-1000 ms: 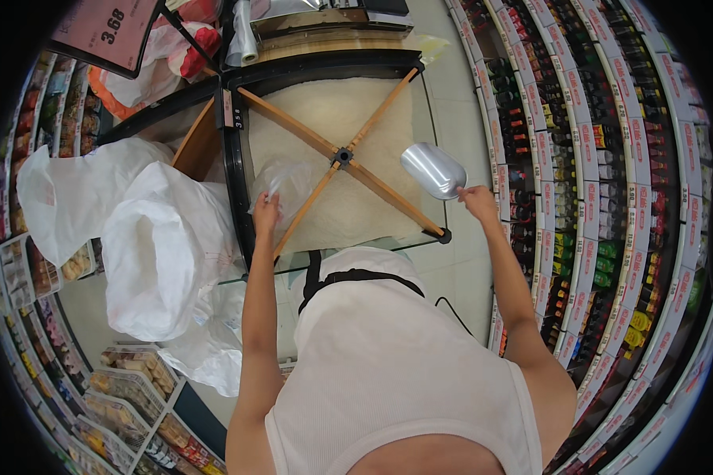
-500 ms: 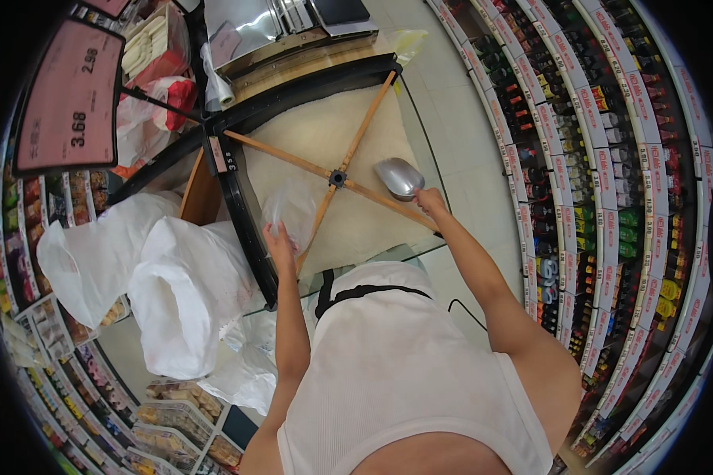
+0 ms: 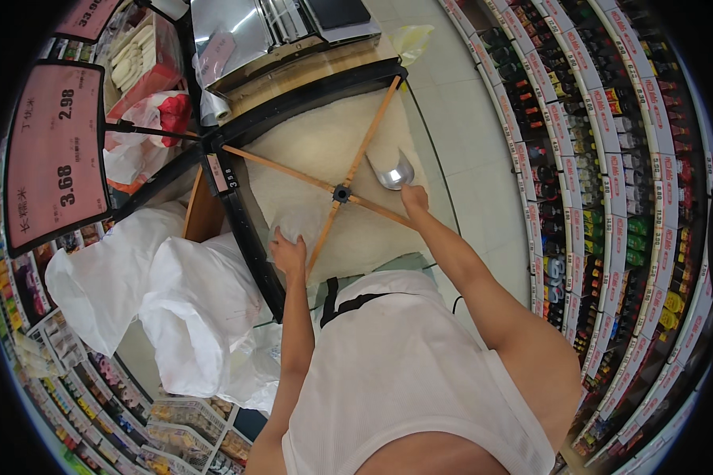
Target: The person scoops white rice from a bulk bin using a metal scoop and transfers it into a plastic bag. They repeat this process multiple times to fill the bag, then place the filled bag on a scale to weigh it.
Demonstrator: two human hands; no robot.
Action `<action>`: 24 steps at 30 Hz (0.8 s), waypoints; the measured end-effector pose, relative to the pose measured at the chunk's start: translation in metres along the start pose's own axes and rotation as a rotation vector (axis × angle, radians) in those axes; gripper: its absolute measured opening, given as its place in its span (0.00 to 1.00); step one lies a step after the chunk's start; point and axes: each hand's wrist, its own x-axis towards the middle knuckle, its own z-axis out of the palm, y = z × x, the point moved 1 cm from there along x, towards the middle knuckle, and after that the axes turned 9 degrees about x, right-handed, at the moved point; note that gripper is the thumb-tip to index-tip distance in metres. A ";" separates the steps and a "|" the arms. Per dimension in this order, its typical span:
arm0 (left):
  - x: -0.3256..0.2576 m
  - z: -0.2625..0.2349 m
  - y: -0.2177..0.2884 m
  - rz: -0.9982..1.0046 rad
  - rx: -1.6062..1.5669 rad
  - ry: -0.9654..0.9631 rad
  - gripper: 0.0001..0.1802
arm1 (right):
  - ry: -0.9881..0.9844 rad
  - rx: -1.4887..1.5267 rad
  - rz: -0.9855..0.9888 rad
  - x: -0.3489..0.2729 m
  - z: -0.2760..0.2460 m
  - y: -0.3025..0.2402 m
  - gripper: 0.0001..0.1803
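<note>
A wide bin (image 3: pixel 249 245) with a black rim holds pale grain (image 3: pixel 325 127) that looks like rice. Wooden slats (image 3: pixel 368 131) cross over it, joined at a dark hub (image 3: pixel 341 194). My right hand (image 3: pixel 414 203) is closed round the handle of a metal scoop (image 3: pixel 396 172), whose front edge meets the grain in the right section between slats. In the near left section, my left hand (image 3: pixel 290 252) grips a thin clear plastic bag (image 3: pixel 297 226), held just above the grain. How far the bag's mouth is spread cannot be made out.
White sacks (image 3: pixel 186 293) bulge left of the bin. A pink price sign (image 3: pixel 59 150) stands on a black arm at far left. A metal machine (image 3: pixel 269 39) sits beyond the bin. Bottle shelves (image 3: pixel 566 158) line the right side, with pale floor tiles (image 3: pixel 483 158) between.
The scoop has shifted a little left over the bin, and its front now dips into the grain. My left hand has turned inward, with the bag lower and more bunched. The view has shifted slightly.
</note>
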 end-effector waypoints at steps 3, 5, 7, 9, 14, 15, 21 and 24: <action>0.015 0.029 -0.011 0.127 -0.004 -0.028 0.28 | 0.030 0.015 -0.013 -0.006 -0.016 0.030 0.19; 0.027 0.045 -0.022 0.130 -0.034 -0.107 0.23 | 0.031 0.037 -0.020 -0.017 -0.032 0.041 0.18; 0.032 0.048 -0.022 0.118 -0.074 -0.129 0.20 | 0.007 0.060 -0.018 -0.034 -0.052 0.045 0.17; 0.029 0.040 -0.017 0.107 -0.125 -0.098 0.19 | 0.050 0.097 -0.080 -0.040 -0.064 0.056 0.16; 0.017 0.010 -0.018 0.237 -0.188 -0.007 0.22 | 0.043 0.201 -0.228 -0.047 -0.083 0.086 0.17; 0.014 0.006 -0.019 0.263 -0.190 0.023 0.23 | 0.054 0.218 -0.265 -0.045 -0.084 0.094 0.17; -0.003 -0.033 0.003 0.090 -0.244 0.015 0.23 | 0.132 0.313 -0.426 -0.042 -0.092 0.120 0.16; 0.007 -0.008 -0.011 0.268 -0.310 0.209 0.18 | 0.177 0.258 -0.537 -0.046 -0.097 0.121 0.15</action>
